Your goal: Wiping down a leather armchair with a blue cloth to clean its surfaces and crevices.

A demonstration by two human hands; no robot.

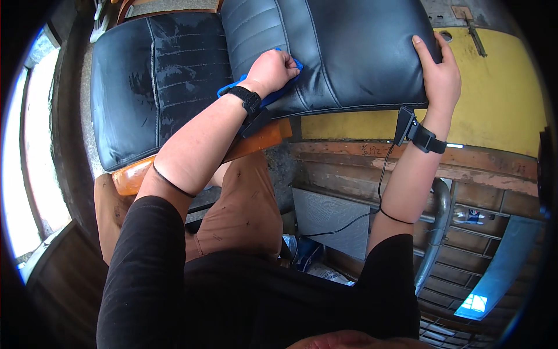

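Note:
My left hand (272, 71) is closed on a blue cloth (283, 89), pressed against the black leather-like cushion (369, 55) near its left side seams. The cloth is bunched, and parts of it show around my fist. At the far right corner of the same cushion, my right hand (444, 78) grips the edge, its thumb on the upper face and other fingers partly hidden round the side. A second black cushion (189, 75) adjoins on the left, with wet-looking streaks across its stitched panel. Below it runs a glossy orange-brown wooden part (258, 139).
A yellow panel (494, 87) lies beyond my right hand, above a worn wooden beam (349, 151). A metal pipe (436, 232) and a plastic bottle (472, 216) are at lower right. A dark cable (343, 228) hangs by my right arm. Bright window openings (49, 128) are at left.

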